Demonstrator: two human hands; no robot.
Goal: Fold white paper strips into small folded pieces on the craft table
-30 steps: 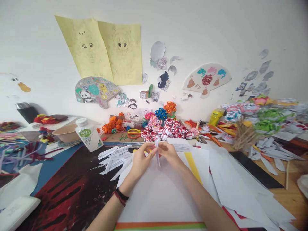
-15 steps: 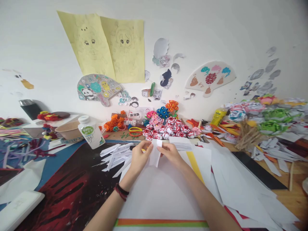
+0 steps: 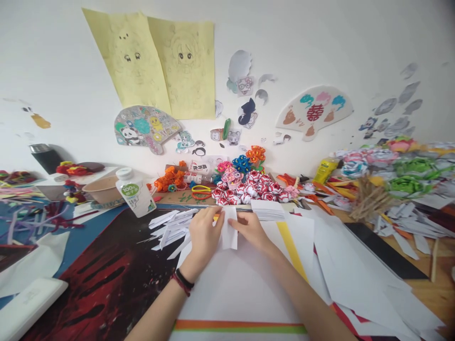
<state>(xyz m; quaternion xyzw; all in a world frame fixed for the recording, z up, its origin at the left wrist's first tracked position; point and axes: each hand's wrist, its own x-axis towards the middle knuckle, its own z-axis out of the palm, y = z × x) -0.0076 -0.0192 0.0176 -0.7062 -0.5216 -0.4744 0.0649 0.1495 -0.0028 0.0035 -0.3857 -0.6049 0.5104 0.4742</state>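
Note:
A small folded white paper strip [image 3: 230, 234] is held upright above large white sheets [image 3: 245, 289]. My left hand [image 3: 208, 234] pinches its left edge between thumb and fingers. On the other side, my right hand [image 3: 251, 229] grips the strip with thumb and bent fingers. Cut white strips [image 3: 170, 227] lie in a loose pile left of my left hand, on a dark board. Behind my right hand is a neat stack of white paper [image 3: 268, 209].
Red-and-white paper flowers [image 3: 256, 188] stand along the wall. A white bottle [image 3: 137, 194] and a brown bowl [image 3: 103, 190] are at the left. Sticks [image 3: 369, 201], green flowers [image 3: 408, 177] and a yellow bottle [image 3: 324, 170] are on the right.
The paper strip has turned slightly and looks a little wider. My left hand has tilted more upright, and my right thumb has shifted slightly lower and left on the paper.

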